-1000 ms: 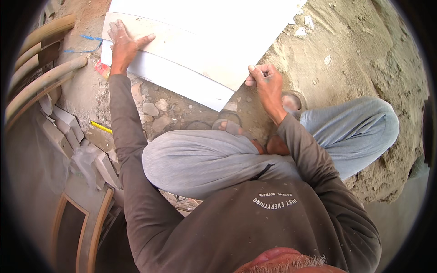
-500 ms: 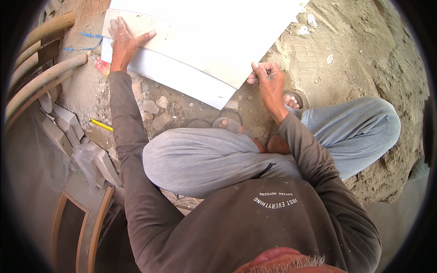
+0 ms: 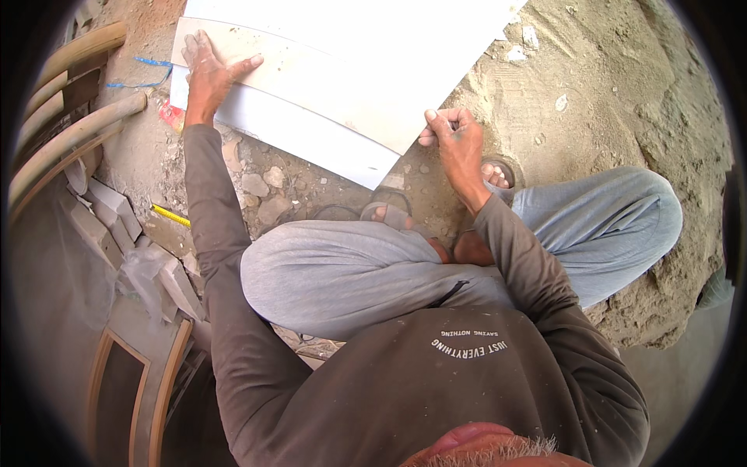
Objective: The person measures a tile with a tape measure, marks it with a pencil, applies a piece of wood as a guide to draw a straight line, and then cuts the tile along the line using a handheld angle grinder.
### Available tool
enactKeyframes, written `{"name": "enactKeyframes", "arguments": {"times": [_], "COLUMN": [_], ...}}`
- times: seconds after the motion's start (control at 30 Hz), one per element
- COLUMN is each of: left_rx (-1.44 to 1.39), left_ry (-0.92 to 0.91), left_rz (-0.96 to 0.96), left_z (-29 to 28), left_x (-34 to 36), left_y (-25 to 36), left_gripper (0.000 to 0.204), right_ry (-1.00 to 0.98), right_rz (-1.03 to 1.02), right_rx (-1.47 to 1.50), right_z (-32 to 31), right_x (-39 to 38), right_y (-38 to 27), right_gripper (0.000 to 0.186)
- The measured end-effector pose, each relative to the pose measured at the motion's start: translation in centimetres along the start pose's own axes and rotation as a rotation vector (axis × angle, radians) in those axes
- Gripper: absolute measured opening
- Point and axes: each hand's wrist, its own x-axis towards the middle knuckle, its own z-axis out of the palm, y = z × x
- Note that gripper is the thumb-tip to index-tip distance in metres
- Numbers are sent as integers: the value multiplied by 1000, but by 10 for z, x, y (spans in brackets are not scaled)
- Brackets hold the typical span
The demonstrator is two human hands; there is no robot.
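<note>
My left hand lies with fingers and thumb spread on a beige strip, at its left end. Bright white, flat sheet material shows above the strip, and a white board sticks out along its lower edge. Just off the strip's right corner, my right hand is closed in a pinch, thumb against the bent fingers. Something dark and small may be between those fingers, but I cannot make it out. Whether the right fingertips touch the sheet's edge is unclear.
Sandy ground spreads to the right, with stones below the boards. A yellow measuring tape lies at left, near stacked pale blocks. Curved wooden pieces and a blue strap are at upper left. My bent legs are close by.
</note>
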Motion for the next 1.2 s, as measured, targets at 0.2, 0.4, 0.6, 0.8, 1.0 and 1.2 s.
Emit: {"name": "enactKeyframes", "arguments": {"times": [0.2, 0.4, 0.6, 0.8, 1.0, 1.2], "left_rx": [148, 326, 359, 212, 192, 80], "left_ry": [39, -2, -30, -40, 5, 18], "left_rz": [-45, -57, 72, -40, 3, -31], "left_z": [-7, 5, 13, 17, 26, 24], "left_x": [-7, -33, -55, -57, -55, -60], "left_y": [23, 46, 64, 58, 50, 52], "left_gripper": [116, 84, 125, 141, 144, 143], "right_ry": [3, 21, -1, -39, 18, -99], "right_rz": [-3, -2, -13, 24, -171, -385], "right_rx": [-41, -29, -69, -94, -307, -544], "right_z": [-1, 4, 1, -2, -26, -4], "right_x": [2, 4, 2, 3, 12, 9], "right_y": [-1, 3, 3, -4, -73, -76], "right_gripper": [21, 20, 21, 25, 26, 26]}}
